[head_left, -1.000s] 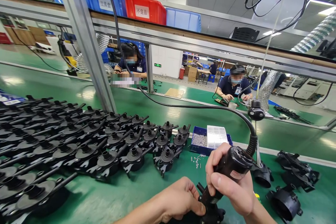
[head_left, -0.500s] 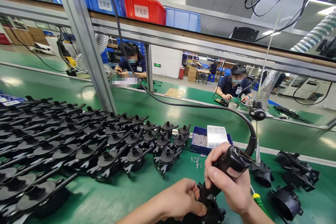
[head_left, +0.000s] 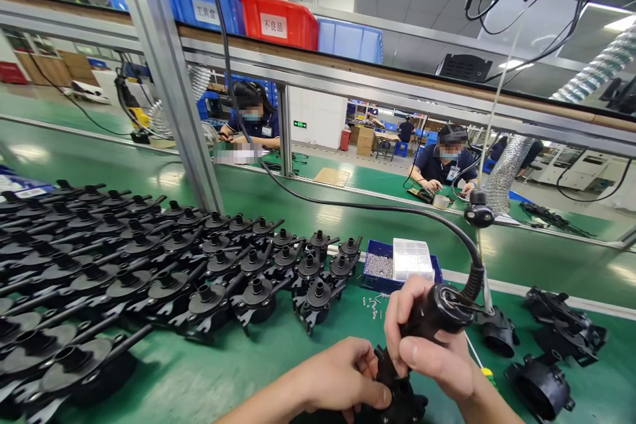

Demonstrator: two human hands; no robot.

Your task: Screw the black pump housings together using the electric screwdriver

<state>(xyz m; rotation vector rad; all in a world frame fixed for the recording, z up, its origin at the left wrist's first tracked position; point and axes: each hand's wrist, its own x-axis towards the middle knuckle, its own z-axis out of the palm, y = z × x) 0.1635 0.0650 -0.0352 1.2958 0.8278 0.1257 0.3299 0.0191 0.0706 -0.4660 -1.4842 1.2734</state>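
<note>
My right hand (head_left: 432, 344) is wrapped round a black electric screwdriver (head_left: 442, 308), tilted with its cable end up. Its lower end points down at a black plastic housing (head_left: 405, 401) at the bottom of the view; the tip is hidden. My left hand (head_left: 348, 374) grips that housing from the left, thumb on top. Loose small screws (head_left: 372, 305) lie on the green mat just beyond my hands. Behind them a blue tray (head_left: 370, 278) holds a heap of screws and a clear compartment box (head_left: 411, 257).
Rows of black plastic assemblies (head_left: 203, 298) cover the left side. More black ring-shaped housings (head_left: 539, 384) and a green-and-yellow handled screwdriver (head_left: 488, 376) lie at right. The power cable (head_left: 348, 201) loops across. Co-workers (head_left: 442, 159) sit beyond a metal post (head_left: 173, 93).
My right hand has tipped the electric screwdriver slightly and shifted its grip, with the thumb lower. My left hand keeps its hold on the housing. The view has shifted a little.
</note>
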